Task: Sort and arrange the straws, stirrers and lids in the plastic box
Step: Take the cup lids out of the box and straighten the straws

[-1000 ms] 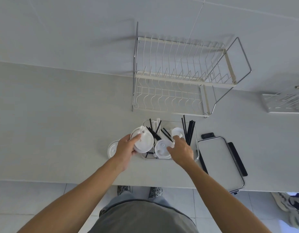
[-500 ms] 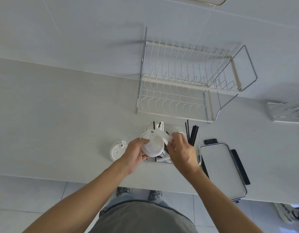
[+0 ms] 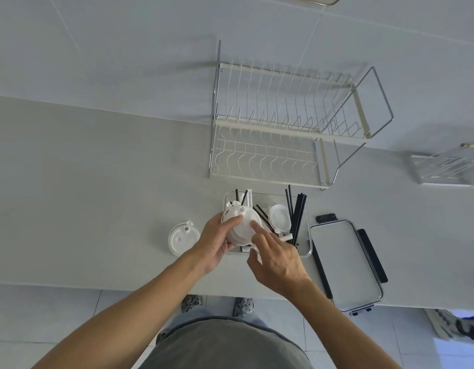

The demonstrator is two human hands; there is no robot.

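A clear plastic box (image 3: pixel 304 230) sits on the counter near its front edge. Above its left half my left hand (image 3: pixel 213 242) grips a small stack of white cup lids (image 3: pixel 242 227), thumb across the top. My right hand (image 3: pixel 275 258) reaches in from the right, and its index fingertip touches the top of that stack. Inside the box lie another white lid (image 3: pixel 279 217), a bundle of black straws (image 3: pixel 297 209) along the right side, and several black stirrers (image 3: pixel 261 213). One more white lid (image 3: pixel 183 238) lies on the counter left of the box.
The box's cover (image 3: pixel 345 265) with black clips lies to the right, overhanging the counter edge. A wire dish rack (image 3: pixel 283 123) stands right behind the box. A clear organiser (image 3: pixel 449 167) is at the far right. Floor tiles show below the counter edge.
My right hand picked a lid out of the box and brought it onto the lid in my left hand. Its grip has since loosened to one fingertip on the stack.
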